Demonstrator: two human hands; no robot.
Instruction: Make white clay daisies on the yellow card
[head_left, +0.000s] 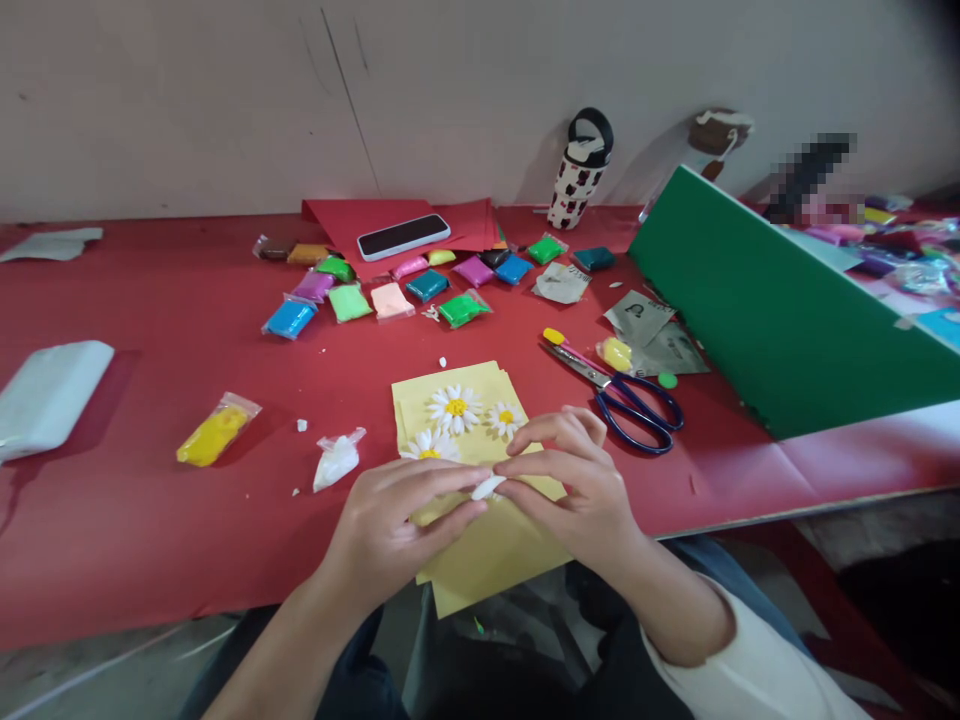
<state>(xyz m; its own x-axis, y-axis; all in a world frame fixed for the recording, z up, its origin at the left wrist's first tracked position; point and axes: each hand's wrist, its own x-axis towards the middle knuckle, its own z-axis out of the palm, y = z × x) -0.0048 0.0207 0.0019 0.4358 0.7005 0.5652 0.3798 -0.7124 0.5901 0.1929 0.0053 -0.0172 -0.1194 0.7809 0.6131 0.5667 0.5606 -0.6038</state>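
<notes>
Between the fingertips of both hands is a small elongated piece of white modelling clay. My left hand pinches its left side, while my right hand has thumb and index finger closed on its right end. Under the hands lies a stack of yellow paper, reaching over the table's front edge. White clay daisies with yellow centres lie on it: a large daisy, a smaller daisy, and another daisy partly hidden by my left hand. An opened bag of white clay rests left of the paper.
Scissors with dark blue handles lie right of the paper. A yellow clay packet is at left. Several coloured clay packets and a phone lie farther back. A green board stands at right, near a patterned tumbler.
</notes>
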